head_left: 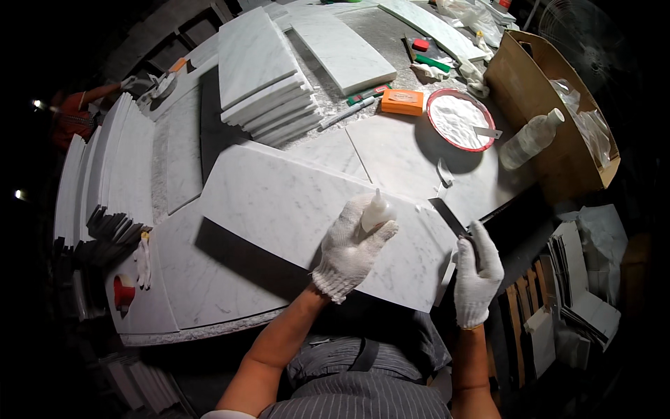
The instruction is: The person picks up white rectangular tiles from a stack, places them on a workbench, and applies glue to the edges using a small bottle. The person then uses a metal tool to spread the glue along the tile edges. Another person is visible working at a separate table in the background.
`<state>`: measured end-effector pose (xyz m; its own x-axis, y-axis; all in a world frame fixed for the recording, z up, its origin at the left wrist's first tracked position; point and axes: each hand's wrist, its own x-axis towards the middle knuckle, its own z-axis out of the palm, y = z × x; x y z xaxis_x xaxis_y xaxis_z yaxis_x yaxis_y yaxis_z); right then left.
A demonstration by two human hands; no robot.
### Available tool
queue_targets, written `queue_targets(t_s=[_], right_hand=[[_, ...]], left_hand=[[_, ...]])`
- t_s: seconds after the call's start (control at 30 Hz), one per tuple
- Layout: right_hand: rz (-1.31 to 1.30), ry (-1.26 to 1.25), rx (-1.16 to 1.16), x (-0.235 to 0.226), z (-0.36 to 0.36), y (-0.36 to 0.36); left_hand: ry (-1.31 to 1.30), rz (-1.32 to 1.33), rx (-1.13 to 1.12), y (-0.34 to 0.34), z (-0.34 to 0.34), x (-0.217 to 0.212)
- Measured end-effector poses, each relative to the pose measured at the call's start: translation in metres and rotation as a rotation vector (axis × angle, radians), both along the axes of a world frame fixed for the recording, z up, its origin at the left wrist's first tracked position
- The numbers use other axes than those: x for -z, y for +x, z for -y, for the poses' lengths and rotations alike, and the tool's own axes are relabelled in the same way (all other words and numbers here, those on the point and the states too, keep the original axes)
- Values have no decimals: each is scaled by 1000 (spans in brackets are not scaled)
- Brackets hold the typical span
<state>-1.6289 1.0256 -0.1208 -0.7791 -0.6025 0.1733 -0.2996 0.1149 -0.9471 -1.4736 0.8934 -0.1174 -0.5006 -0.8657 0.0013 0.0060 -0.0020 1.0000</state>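
Observation:
A white and grey marble slab (279, 195) lies at a slant in front of me, raised over the table and casting a shadow. My left hand (349, 248), in a white knitted glove, is closed around a small translucent squeeze bottle (377, 214) with its pointed nozzle up, above the slab. At the slab's right end is my right hand (478, 279), also gloved. Its fingers pinch a dark flat blade (448, 216), like a scraper, which points up and left past the slab's corner. The blade's held end is partly hidden by the fingers.
A red-rimmed bowl of white powder (457, 120), a clear bottle (530, 140), an orange box (402, 102) and a cardboard box (516, 77) stand beyond. Stacked slabs (262, 63) are at the back left, a tape roll (123, 293) at the left edge. Another person (77, 115) is far left.

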Motion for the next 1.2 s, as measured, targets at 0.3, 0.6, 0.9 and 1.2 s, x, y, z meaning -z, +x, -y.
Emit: queue_targets(t_s=[0.3,0.6,0.9,1.2], right_hand=[[1148,-344,-168,-13,-16,-19],[940,-236,-234,-24,-14,-28],[204,225,-383,-37,-7,-33],[-431,483,-524,-48,14,-35]], left_hand=[[401,-77,19,13,30,-17],[100,-154,-95,6,17,-6],[39,-136,-101,5,15,-5],[68,-151,-94,6,15,-4]])
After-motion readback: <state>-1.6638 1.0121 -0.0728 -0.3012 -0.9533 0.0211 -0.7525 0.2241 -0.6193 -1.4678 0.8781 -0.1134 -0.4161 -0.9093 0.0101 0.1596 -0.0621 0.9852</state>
